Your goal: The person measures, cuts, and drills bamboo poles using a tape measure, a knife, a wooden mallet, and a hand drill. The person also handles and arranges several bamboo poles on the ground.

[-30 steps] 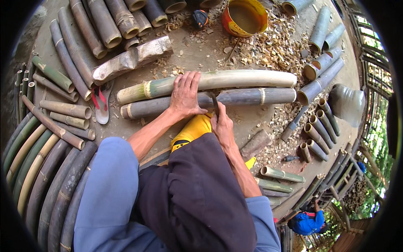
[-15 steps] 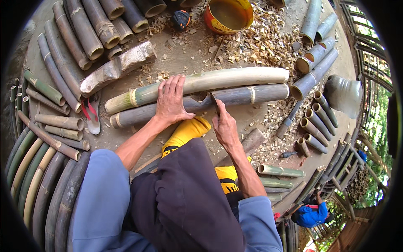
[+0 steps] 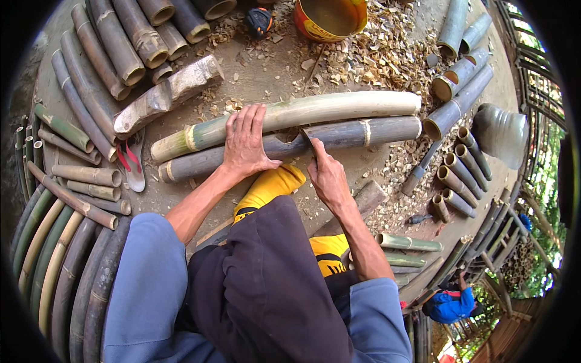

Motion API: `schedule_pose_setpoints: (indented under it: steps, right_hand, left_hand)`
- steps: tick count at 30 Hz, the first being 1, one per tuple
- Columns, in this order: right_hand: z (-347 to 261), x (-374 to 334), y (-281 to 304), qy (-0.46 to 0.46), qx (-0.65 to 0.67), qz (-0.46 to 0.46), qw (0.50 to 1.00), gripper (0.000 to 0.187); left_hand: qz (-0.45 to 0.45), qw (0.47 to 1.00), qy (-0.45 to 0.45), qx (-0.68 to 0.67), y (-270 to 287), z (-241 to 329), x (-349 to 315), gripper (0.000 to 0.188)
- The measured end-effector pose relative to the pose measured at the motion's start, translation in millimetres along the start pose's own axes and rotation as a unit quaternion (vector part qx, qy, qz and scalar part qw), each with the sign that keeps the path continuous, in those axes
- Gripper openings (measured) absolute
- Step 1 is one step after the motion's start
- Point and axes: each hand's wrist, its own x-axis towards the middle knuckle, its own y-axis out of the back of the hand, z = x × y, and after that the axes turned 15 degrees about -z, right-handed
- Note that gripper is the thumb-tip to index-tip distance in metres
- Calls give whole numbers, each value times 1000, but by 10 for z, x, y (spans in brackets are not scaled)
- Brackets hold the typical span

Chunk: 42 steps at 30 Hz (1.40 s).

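Observation:
Two long bamboo poles lie side by side on the ground in front of me. The far one [image 3: 327, 109] is pale green; the near one [image 3: 363, 133] is grey. My left hand [image 3: 245, 142] lies flat across both poles, fingers spread, pressing down. My right hand [image 3: 327, 175] is closed on the handle of a knife whose dark blade [image 3: 305, 136] rests against the grey pole. My yellow boots [image 3: 269, 187] sit just under the poles.
Cut bamboo tubes [image 3: 121, 48] lie piled at the upper left and along the left edge. Short tubes [image 3: 460, 175] and a grey jug [image 3: 499, 130] stand at right. An orange bucket [image 3: 330, 18] and wood shavings [image 3: 381, 54] are at the top. A person in blue [image 3: 451, 302] crouches lower right.
The view has shifted slightly. My left hand has slid a little left along the poles, and my right hand with the knife has stayed against the grey pole.

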Motion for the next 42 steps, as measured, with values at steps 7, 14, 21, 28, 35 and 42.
schedule_pose_setpoints:
  steps: [7,14,21,28,35,42]
  right_hand:
    - [22,11,16,3,-2,0,1000,45]
    - [41,15,20,2,-6,2,1000,43]
    - [-256,2,187,-23,90,-28,995,42]
    - [-634,-47,921,108,163,318,928,35]
    - [1692,-988,914,-205,-8,559,803,55]
    - [2829,-1637,287,-433,169,470,750,66]
  left_hand:
    - [-2,1000,5,0,-11,7,8,124]
    - [-7,1000,7,2,-13,33,4,124]
    - [-2,1000,-2,-3,-1,-9,-57,126]
    - [7,999,-28,33,-2,-76,58,127]
    - [25,998,-19,57,-124,-6,65,121]
    - [29,995,7,91,-169,32,47,119]
